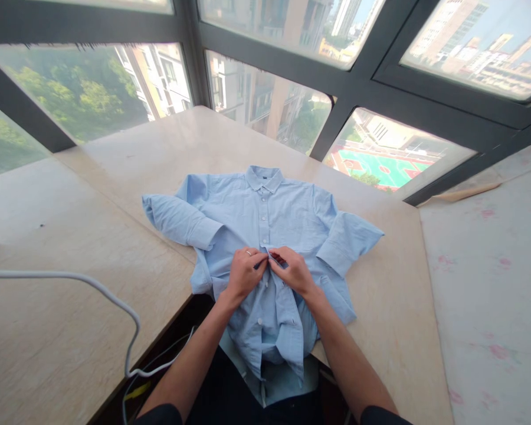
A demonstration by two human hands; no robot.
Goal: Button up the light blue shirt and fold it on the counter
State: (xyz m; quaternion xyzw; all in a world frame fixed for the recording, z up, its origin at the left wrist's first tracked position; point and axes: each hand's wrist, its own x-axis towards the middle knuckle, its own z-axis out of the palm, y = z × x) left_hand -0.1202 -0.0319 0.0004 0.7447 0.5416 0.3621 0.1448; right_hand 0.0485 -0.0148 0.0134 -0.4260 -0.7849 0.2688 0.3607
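A light blue button-up shirt [234,206] lies front up, collar away from me, its sleeves bent inward. The upper buttons of the placket are fastened; below my hands the two front edges hang apart over the table's near edge. My left hand [246,268] pinches the front edge at mid-placket, a ring on one finger. Close beside it, my right hand [291,268] pinches the opposite edge of the placket. The fingertips of both hands almost meet there, and the button between them is hidden. A loose white button [260,321] shows lower down.
The shirt rests on a beige stone-look surface [380,283] in a window corner with dark frames [354,88]. A white cable [92,283] loops across the left side and down past the edge. A wall with floral paper [491,283] stands at the right.
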